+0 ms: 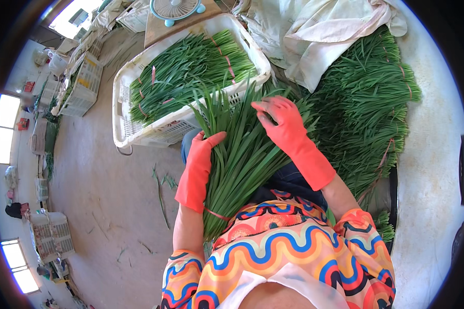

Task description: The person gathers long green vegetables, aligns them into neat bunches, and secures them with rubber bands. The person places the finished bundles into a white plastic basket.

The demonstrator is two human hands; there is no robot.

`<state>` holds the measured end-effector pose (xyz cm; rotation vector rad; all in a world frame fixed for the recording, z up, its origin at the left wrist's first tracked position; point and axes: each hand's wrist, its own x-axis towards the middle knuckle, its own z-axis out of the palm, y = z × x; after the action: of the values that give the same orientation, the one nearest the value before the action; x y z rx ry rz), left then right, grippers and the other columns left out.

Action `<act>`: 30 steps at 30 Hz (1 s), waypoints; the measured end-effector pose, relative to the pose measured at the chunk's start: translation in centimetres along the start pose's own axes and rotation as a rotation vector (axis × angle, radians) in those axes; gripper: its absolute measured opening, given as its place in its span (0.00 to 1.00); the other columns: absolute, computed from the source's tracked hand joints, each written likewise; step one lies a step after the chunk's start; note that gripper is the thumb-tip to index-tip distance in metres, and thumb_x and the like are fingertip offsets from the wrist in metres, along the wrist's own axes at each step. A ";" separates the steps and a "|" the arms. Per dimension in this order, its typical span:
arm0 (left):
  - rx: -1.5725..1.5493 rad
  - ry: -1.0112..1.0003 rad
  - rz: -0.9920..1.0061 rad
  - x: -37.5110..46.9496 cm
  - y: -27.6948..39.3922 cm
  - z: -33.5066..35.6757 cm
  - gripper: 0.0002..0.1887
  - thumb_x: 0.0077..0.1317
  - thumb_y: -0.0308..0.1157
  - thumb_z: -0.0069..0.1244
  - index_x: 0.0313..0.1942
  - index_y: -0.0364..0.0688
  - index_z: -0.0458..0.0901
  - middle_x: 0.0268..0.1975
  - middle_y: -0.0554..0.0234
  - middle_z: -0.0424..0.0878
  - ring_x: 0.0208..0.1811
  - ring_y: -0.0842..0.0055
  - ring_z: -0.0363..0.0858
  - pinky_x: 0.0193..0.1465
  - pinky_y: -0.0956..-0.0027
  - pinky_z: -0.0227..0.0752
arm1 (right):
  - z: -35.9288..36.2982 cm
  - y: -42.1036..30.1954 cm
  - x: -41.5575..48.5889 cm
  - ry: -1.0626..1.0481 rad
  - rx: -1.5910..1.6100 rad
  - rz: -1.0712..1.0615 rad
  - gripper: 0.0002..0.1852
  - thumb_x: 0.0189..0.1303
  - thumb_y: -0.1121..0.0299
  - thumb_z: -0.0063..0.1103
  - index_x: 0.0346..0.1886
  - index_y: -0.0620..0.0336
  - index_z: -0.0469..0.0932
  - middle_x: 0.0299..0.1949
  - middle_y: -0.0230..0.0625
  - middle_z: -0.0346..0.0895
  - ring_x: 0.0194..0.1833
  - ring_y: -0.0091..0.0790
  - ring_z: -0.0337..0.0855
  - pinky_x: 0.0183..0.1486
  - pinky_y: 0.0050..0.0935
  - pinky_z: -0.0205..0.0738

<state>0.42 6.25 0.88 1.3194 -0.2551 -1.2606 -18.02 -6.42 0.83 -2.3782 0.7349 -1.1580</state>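
Observation:
A bundle of long green leaves, apparently garlic chives [241,158], lies across my lap, its stem end tied with a reddish band [217,214]. My left hand [201,166], in a red rubber glove, rests against the bundle's left side with thumb and fingers around its edge. Gloved the same way, my right hand [284,119] is over the upper right leaves, fingers bent and thumb apart; whether it pinches a leaf is unclear. Beyond my hands, a white plastic crate [120,96] holds several banded bundles [185,69].
At the right, a large heap of banded green bundles [367,112] lies partly under a white woven sack [317,34]. A small fan [174,7] stands on a wooden board [154,29] behind the crate. Loose leaves [160,197] lie on the floor; more crates [83,85] line the left wall.

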 end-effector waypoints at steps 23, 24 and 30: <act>0.766 -0.150 0.171 0.0 -0.5 2.7 0.47 0.45 0.32 0.66 0.66 0.33 0.61 0.51 0.52 0.80 0.49 0.71 0.80 0.54 0.71 0.71 | 3.8 -3.0 0.0 -0.291 -0.247 -0.209 0.12 0.47 0.65 0.67 0.37 0.49 0.81 0.53 0.31 0.78 0.62 0.42 0.69 0.66 0.44 0.59; 0.792 -0.148 0.258 0.8 -1.5 1.4 0.47 0.45 0.32 0.66 0.66 0.33 0.60 0.52 0.51 0.80 0.50 0.70 0.80 0.54 0.70 0.71 | 4.6 -2.4 -0.2 -0.215 -0.238 -0.219 0.11 0.47 0.66 0.66 0.36 0.50 0.80 0.52 0.32 0.78 0.61 0.42 0.70 0.65 0.44 0.60; 0.691 -0.132 0.117 -0.8 0.4 1.0 0.50 0.43 0.33 0.68 0.66 0.32 0.59 0.55 0.48 0.77 0.54 0.69 0.77 0.57 0.69 0.69 | -1.0 5.0 3.7 0.344 -0.158 0.150 0.03 0.50 0.74 0.61 0.27 0.60 0.77 0.33 0.43 0.78 0.39 0.49 0.79 0.45 0.43 0.72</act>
<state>-0.45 6.23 1.97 1.7662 -0.9102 -1.2044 -18.33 -12.73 0.84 -2.2221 1.1343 -1.5106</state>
